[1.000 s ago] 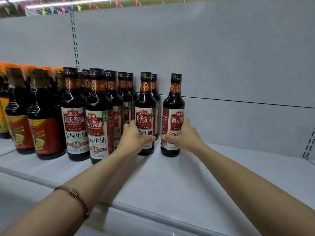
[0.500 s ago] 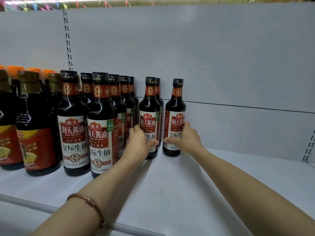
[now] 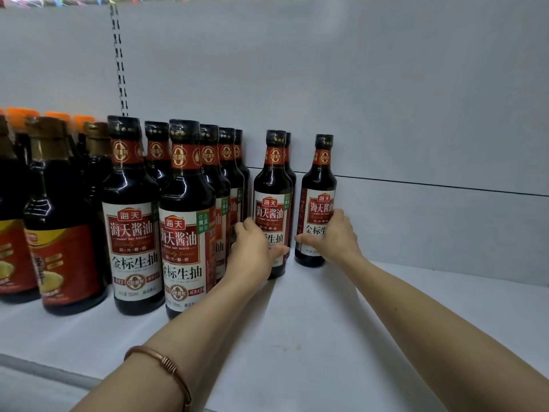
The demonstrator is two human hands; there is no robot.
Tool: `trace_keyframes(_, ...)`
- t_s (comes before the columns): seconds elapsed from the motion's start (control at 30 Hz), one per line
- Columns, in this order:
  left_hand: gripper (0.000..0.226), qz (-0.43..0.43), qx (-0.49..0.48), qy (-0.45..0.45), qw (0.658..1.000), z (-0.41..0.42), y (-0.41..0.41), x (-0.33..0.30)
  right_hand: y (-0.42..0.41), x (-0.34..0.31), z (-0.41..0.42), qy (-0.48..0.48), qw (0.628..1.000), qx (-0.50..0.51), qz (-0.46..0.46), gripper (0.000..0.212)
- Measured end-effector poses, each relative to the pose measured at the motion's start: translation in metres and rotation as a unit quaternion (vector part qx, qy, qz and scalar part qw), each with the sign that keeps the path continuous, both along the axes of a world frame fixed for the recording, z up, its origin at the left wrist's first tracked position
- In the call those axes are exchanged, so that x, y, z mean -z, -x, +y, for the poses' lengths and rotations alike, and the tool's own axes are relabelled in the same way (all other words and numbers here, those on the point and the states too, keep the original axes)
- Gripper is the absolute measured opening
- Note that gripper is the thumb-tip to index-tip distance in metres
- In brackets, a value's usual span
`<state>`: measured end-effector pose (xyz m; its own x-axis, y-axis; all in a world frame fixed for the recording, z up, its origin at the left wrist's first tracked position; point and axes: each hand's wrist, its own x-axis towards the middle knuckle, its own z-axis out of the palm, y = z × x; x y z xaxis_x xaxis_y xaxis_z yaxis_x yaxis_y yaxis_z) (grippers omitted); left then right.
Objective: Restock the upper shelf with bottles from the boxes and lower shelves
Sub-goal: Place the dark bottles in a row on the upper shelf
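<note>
Dark soy sauce bottles with red and white labels stand upright in rows on the white upper shelf (image 3: pixel 326 337). My left hand (image 3: pixel 252 254) is wrapped around the lower part of one bottle (image 3: pixel 271 185), which has another bottle right behind it. My right hand (image 3: pixel 332 236) grips the rightmost bottle (image 3: pixel 319 179), which stands alone close to the back panel. Both held bottles rest on the shelf. To their left, two rows of the same bottles (image 3: pixel 184 203) run from front to back.
Bigger dark bottles with red and yellow labels (image 3: pixel 62 233) fill the shelf's left end. The white back panel (image 3: pixel 386 99) rises behind everything. Bare white shelf stretches to the right of the rightmost bottle. A metal rail (image 3: pixel 44 373) marks the shelf's front edge.
Both hands have pushed their bottles a little further back on the shelf. The view has moved closer and slightly left.
</note>
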<state>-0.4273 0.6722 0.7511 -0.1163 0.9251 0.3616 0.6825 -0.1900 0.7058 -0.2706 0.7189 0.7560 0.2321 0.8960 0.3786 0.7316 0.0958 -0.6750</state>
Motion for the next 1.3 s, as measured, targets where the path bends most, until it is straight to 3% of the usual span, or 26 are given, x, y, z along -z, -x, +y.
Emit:
trace_keyframes(0.33,0.075,0.002,-0.006,-0.012,1.000,-0.002,-0.001,0.003,0.003,0.004,-0.001,-0.020,1.000,0.007,-0.020,0.081)
trace_keyframes(0.6,0.093,-0.065,0.019,-0.016,0.998,-0.006,-0.003,0.001,-0.003,-0.002,-0.033,0.002,0.995,-0.053,0.085,0.074)
trace_keyframes(0.73,0.084,-0.110,0.019,0.023,0.993,-0.016,-0.003,0.004,-0.003,-0.018,-0.074,-0.026,0.992,-0.106,0.070,0.060)
trace_keyframes(1.07,0.035,-0.013,0.055,-0.031,0.998,-0.110,0.026,0.010,0.042,-0.035,-0.172,-0.059,0.938,-0.334,0.069,0.040)
trace_keyframes(1.17,0.018,0.003,0.019,-0.055,0.998,-0.158,0.051,0.011,0.062,-0.035,-0.190,-0.059,0.912,-0.402,0.061,0.035)
trace_keyframes(1.3,0.022,0.025,-0.057,-0.046,0.997,-0.215,0.089,0.018,0.105,-0.033,-0.210,-0.041,0.871,-0.489,0.041,0.031)
